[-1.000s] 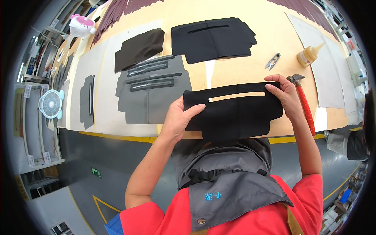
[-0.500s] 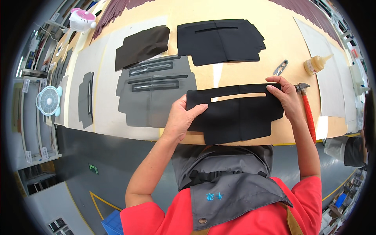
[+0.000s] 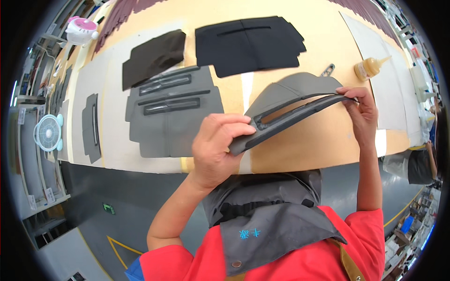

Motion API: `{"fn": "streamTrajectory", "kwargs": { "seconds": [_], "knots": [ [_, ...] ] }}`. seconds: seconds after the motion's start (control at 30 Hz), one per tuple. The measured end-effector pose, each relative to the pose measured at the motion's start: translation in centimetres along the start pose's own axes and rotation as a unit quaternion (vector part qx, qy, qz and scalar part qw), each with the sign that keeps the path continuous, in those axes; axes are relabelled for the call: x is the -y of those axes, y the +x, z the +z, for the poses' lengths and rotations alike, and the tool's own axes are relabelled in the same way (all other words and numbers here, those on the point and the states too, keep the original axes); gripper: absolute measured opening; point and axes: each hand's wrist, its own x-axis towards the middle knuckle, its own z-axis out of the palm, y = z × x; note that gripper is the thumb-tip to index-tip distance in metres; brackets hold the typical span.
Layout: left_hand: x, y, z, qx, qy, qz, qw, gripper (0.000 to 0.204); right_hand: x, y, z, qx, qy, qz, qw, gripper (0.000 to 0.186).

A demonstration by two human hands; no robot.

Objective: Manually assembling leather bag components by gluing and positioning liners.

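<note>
Slotted panel (image 3: 297,85) | hands: left (image 3: 216,146) lower, right (image 3: 362,107) higher | gripping ends

A tan table (image 3: 304,152) is partly covered by pale sheets (image 3: 112,136); grey slotted pieces (image 3: 173,133), black slotted pieces (image 3: 253,51), a yellowish squeeze bottle (image 3: 366,70), partly hidden snips (image 3: 329,70) and, at the far side, purplish strips (image 3: 119,18) are laid on it

The held piece (image 3: 309,84) is mid-grey — near-black along the strips edging its slot. Against the pale tan worktop (image 3: 304,152) show a dark brown piece (image 3: 154,58) and a black piece (image 3: 248,54); the bottle (image 3: 367,69) is honey-yellow, the shirt (image 3: 168,263) red, the apron (image 3: 276,229) charcoal — with bright blue lettering (image 3: 249,233).
</note>
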Motion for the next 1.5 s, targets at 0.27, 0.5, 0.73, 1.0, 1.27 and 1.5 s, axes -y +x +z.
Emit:
{"fn": "streamTrajectory", "kwargs": {
  "seconds": [0.27,0.5,0.73,1.0,1.27,1.5],
  "knots": [
    [2.0,-7.1,3.7,0.159,0.135,0.032,0.977,0.039,1.8,-6.0,3.6,0.115,-0.263,-0.046,0.957,0.042],
    [1.2,-8.2,4.4,0.195,0.131,0.039,0.971,0.045,0.8,-10.1,9.9,0.182,-0.174,0.010,0.968,0.040],
    [1.1,-9.1,5.0,0.187,0.130,0.044,0.973,0.052,0.7,-11.3,11.5,0.184,-0.343,-0.106,0.915,0.056],
    [0.9,-9.1,4.8,0.191,0.134,0.040,0.972,0.050,-0.2,-11.5,10.5,0.202,-0.378,-0.170,0.888,0.059],
    [1.0,-9.0,4.8,0.193,0.134,0.042,0.971,0.049,-0.7,-11.5,10.0,0.180,-0.317,-0.181,0.913,0.053],
    [1.1,-9.3,4.7,0.200,0.129,0.047,0.970,0.053,-0.2,-11.6,10.3,0.154,-0.246,-0.097,0.952,0.048]
  ]
}}
